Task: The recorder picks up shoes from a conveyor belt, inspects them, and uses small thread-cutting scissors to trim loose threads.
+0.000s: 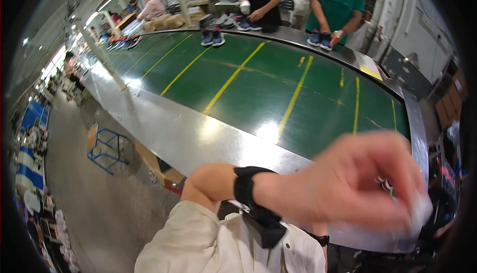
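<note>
My left hand (355, 183) reaches across to the right, large and close, above the near right edge of the conveyor table. Motion smears it. Its fingers curl round toward the thumb, and a blurred white thing (422, 211) shows at their tips; I cannot make out what it is. A black strap (246, 188) circles the left wrist. Of my right arm, only a bit of skin (319, 227) and a black wristband (322, 239) show beneath the left forearm. The right hand's fingers are hidden.
A green belt (238, 89) with yellow lines runs inside a metal border (164, 129). Dark sneakers (212, 37) stand at its far side, with more shoes (124, 41) further left. Across it, two people (261, 0) (334, 5) handle shoes. A blue-framed stool (110, 149) stands left.
</note>
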`<state>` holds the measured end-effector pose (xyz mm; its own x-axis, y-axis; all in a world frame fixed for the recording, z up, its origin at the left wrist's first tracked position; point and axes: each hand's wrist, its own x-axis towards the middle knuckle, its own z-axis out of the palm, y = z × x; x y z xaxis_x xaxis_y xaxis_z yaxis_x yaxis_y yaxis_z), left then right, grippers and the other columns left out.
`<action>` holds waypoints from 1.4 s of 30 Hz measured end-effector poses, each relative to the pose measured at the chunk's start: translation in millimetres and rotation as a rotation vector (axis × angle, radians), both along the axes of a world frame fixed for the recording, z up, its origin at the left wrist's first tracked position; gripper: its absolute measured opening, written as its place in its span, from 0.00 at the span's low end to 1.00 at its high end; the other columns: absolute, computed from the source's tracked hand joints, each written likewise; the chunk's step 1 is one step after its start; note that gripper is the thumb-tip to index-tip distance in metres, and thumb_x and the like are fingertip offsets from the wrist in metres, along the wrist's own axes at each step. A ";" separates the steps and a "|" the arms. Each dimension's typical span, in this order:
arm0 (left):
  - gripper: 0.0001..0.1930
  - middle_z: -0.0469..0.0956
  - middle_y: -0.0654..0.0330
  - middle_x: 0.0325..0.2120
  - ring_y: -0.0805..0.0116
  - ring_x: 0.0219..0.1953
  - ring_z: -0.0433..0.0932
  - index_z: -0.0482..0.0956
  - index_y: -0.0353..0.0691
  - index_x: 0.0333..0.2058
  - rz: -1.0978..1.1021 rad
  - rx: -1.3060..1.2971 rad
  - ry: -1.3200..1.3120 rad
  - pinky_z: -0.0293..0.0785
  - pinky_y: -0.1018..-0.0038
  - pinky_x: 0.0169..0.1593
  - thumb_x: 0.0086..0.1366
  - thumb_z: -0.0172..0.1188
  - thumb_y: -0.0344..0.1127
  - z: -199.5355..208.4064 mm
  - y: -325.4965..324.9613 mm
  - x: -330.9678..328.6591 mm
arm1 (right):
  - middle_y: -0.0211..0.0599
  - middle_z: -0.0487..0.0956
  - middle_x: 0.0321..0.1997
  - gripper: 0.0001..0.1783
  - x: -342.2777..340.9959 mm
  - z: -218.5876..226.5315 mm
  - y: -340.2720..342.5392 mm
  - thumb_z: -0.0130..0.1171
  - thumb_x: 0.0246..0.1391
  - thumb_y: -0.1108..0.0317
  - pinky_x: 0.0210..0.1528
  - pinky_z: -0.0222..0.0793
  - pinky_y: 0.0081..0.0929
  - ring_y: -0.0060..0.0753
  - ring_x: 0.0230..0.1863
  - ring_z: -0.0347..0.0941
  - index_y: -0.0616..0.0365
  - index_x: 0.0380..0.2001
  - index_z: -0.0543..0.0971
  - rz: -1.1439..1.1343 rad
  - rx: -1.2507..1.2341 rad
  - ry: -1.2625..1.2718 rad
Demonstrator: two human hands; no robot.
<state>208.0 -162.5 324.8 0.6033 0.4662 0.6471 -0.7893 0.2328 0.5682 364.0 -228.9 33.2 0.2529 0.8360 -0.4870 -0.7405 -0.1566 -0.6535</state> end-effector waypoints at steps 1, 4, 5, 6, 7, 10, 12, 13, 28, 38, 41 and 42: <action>0.08 0.72 0.58 0.39 0.72 0.40 0.74 0.70 0.38 0.34 -0.115 -0.196 0.112 0.73 0.75 0.44 0.56 0.58 0.23 -9.0 16.4 -13.1 | 0.20 0.57 0.12 0.06 -1.8 5.2 6.0 0.51 0.56 0.66 0.12 0.45 0.14 0.12 0.10 0.50 0.48 0.25 0.68 -0.012 0.020 -0.003; 0.05 0.71 0.53 0.46 0.62 0.49 0.71 0.69 0.42 0.37 0.024 -0.357 0.118 0.69 0.62 0.51 0.61 0.53 0.31 -45.2 46.5 -27.0 | 0.19 0.58 0.13 0.07 -7.5 16.3 13.1 0.51 0.56 0.66 0.12 0.43 0.13 0.11 0.10 0.48 0.48 0.25 0.66 -0.045 0.017 -0.017; 0.05 0.71 0.53 0.46 0.62 0.49 0.71 0.69 0.42 0.37 0.007 -0.351 0.119 0.69 0.62 0.51 0.61 0.53 0.31 -50.2 49.5 -29.2 | 0.19 0.59 0.13 0.07 -5.5 15.1 12.2 0.52 0.55 0.67 0.12 0.44 0.14 0.12 0.10 0.49 0.48 0.25 0.66 -0.044 0.005 -0.008; 0.06 0.71 0.54 0.47 0.62 0.50 0.71 0.69 0.42 0.37 0.069 -0.390 0.139 0.68 0.61 0.52 0.62 0.54 0.31 -55.2 52.4 -32.4 | 0.20 0.60 0.13 0.06 -5.1 14.3 11.7 0.52 0.55 0.67 0.12 0.45 0.15 0.12 0.10 0.49 0.49 0.26 0.67 -0.041 -0.007 0.000; 0.06 0.71 0.54 0.47 0.61 0.51 0.70 0.68 0.43 0.37 0.137 -0.430 0.158 0.67 0.60 0.53 0.62 0.54 0.32 -59.3 54.3 -35.4 | 0.20 0.60 0.13 0.06 -5.4 14.5 11.2 0.52 0.55 0.67 0.12 0.45 0.15 0.12 0.10 0.49 0.49 0.26 0.67 -0.051 -0.003 -0.004; 0.06 0.71 0.54 0.47 0.61 0.51 0.70 0.69 0.43 0.38 0.176 -0.441 0.159 0.66 0.58 0.54 0.62 0.53 0.32 -70.8 56.8 -45.1 | 0.20 0.60 0.13 0.06 -10.9 14.4 12.7 0.52 0.55 0.67 0.12 0.45 0.14 0.12 0.10 0.49 0.48 0.26 0.67 -0.019 0.004 -0.004; 0.07 0.71 0.54 0.47 0.61 0.51 0.70 0.69 0.43 0.39 0.188 -0.424 0.147 0.66 0.58 0.54 0.62 0.53 0.32 -76.2 59.1 -51.6 | 0.20 0.60 0.13 0.06 -14.8 16.0 15.5 0.53 0.55 0.67 0.12 0.45 0.14 0.12 0.10 0.49 0.48 0.27 0.67 0.017 -0.009 -0.009; 0.08 0.71 0.54 0.47 0.61 0.51 0.70 0.69 0.43 0.40 0.199 -0.408 0.140 0.66 0.57 0.54 0.62 0.53 0.32 -77.6 59.9 -54.0 | 0.20 0.60 0.13 0.06 -15.9 17.0 17.1 0.53 0.55 0.67 0.12 0.45 0.14 0.12 0.10 0.49 0.48 0.27 0.67 0.021 -0.008 -0.013; 0.08 0.70 0.61 0.42 0.74 0.45 0.69 0.72 0.38 0.35 0.399 -0.171 0.464 0.67 0.78 0.48 0.57 0.54 0.19 -121.8 49.1 -65.6 | 0.24 0.67 0.20 0.14 -27.4 116.2 65.2 0.48 0.59 0.62 0.14 0.47 0.13 0.10 0.11 0.49 0.61 0.40 0.72 0.309 0.351 -0.197; 0.12 0.70 0.65 0.37 0.80 0.39 0.69 0.70 0.35 0.41 0.609 -0.098 0.618 0.69 0.81 0.43 0.57 0.57 0.22 -152.6 37.9 -70.7 | 0.27 0.70 0.19 0.05 -55.2 132.9 63.8 0.53 0.51 0.75 0.12 0.47 0.13 0.11 0.11 0.51 0.59 0.34 0.73 0.341 0.439 -0.283; 0.14 0.70 0.64 0.38 0.80 0.39 0.70 0.70 0.35 0.43 0.577 -0.086 0.643 0.69 0.81 0.42 0.57 0.57 0.23 -160.9 38.2 -70.4 | 0.23 0.65 0.17 0.05 -56.0 129.4 59.8 0.56 0.49 0.73 0.12 0.47 0.12 0.11 0.11 0.51 0.58 0.29 0.71 0.351 0.332 -0.429; 0.14 0.70 0.64 0.38 0.80 0.39 0.70 0.70 0.35 0.43 0.569 -0.089 0.653 0.69 0.81 0.42 0.57 0.57 0.23 -161.8 38.1 -69.6 | 0.23 0.65 0.17 0.05 -51.9 124.3 59.5 0.56 0.49 0.73 0.12 0.47 0.12 0.11 0.11 0.51 0.58 0.29 0.71 0.345 0.325 -0.421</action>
